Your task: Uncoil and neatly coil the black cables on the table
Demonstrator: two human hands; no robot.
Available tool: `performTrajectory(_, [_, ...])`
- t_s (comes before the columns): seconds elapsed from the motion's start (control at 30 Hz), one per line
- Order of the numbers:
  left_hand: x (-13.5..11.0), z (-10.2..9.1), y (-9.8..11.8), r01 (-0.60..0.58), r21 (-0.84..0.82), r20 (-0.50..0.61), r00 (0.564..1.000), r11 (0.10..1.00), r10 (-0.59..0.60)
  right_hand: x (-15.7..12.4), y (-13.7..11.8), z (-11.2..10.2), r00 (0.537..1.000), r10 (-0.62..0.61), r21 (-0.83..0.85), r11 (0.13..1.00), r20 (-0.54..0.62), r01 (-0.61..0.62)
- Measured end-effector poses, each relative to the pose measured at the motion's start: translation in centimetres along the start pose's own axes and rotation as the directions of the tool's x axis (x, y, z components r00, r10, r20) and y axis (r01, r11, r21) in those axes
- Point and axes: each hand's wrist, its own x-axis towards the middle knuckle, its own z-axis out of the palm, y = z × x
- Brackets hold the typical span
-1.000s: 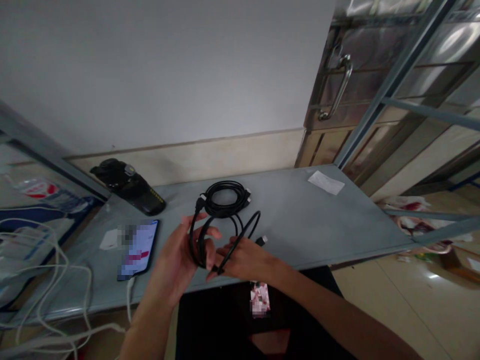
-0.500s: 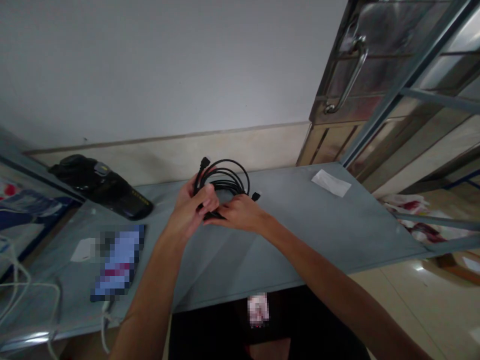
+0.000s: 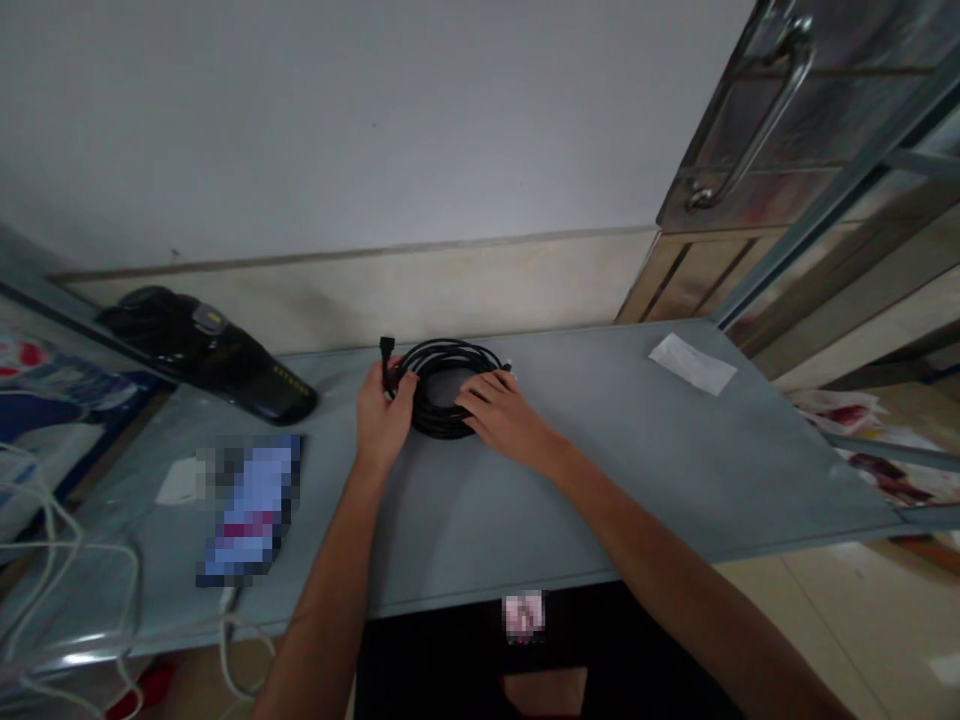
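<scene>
A black cable (image 3: 442,425) is wound into a round coil over the grey tabletop, near the wall. My left hand (image 3: 384,410) grips the coil's left side, thumb on top and fingers partly hidden behind the loops. One black plug (image 3: 387,346) sticks up beside that hand. On the opposite side my right hand (image 3: 495,405) is wrapped over the loops, its fingers curling into the middle of the ring. The cable's other end (image 3: 508,367) shows just above the right hand, small and partly hidden.
To the left lies a black bottle-shaped object (image 3: 225,355). Nearer is a blurred-out blue phone-like item (image 3: 255,510) with a white cable (image 3: 229,625). A white paper (image 3: 691,364) lies on the tabletop (image 3: 585,500) at right. A metal frame post (image 3: 817,215) rises at the right.
My hands have moved apart to opposite sides of the coil. The coil now sits lower, rounder and flatter; before, both hands were together at its near edge. The view has shifted slightly.
</scene>
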Motion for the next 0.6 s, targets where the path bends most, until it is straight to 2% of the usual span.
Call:
performTrajectory(0.1, [0.0, 0.4, -1.0, 0.030, -0.002, 0.021, 0.999, 1.000, -0.030, -0.1, 0.5, 0.0, 1.000, 0.002, 0.078, 0.997, 0.023, -0.004])
performTrajectory(0.2, [0.1, 0.6, -2.0, 0.016, 0.100, 0.025, 1.000, 0.995, -0.019, -0.2, 0.7, 0.1, 1.000, 0.013, 0.138, 0.990, 0.014, -0.015])
performTrajectory(0.33, [0.3, 0.8, -3.2, 0.026, 0.211, 0.019, 0.999, 0.977, -0.031, -0.2, 0.6, 0.4, 1.000, 0.003, 0.118, 0.993, 0.026, -0.006])
performTrajectory(0.47, [0.2, 1.1, -3.9, 0.061, 0.160, 0.006, 0.998, 0.985, -0.063, -0.1, 0.8, 0.6, 0.998, -0.008, 0.061, 0.998, 0.057, 0.005])
performTrajectory(0.6, [0.1, 1.3, -4.3, 0.002, 0.133, 0.049, 0.999, 0.991, -0.008, 0.0, 1.0, 0.9, 0.996, -0.027, 0.044, 0.999, 0.087, 0.023])
